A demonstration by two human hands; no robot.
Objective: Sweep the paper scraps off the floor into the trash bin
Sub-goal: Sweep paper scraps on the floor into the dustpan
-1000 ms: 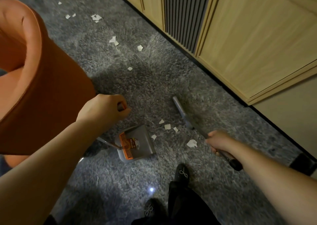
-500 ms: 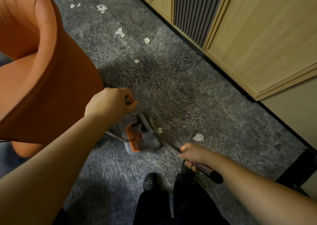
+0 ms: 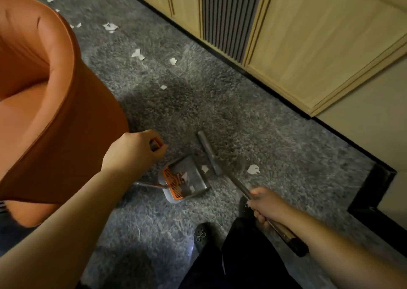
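Torn white paper scraps (image 3: 253, 169) lie scattered on the shaggy grey carpet (image 3: 275, 147), a few already inside the grey plastic dustpan (image 3: 193, 176). Left hand (image 3: 132, 150) grips the dustpan handle; right hand (image 3: 265, 205) grips the slim grey broom (image 3: 209, 152). Judged feather-light and limp, the scraps snag in pile: sweep rather than pinch.

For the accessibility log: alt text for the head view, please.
A left hand holds a dustpan handle while the right hand grips a broom beside it; paper scraps dot grey carpet near an orange armchair.
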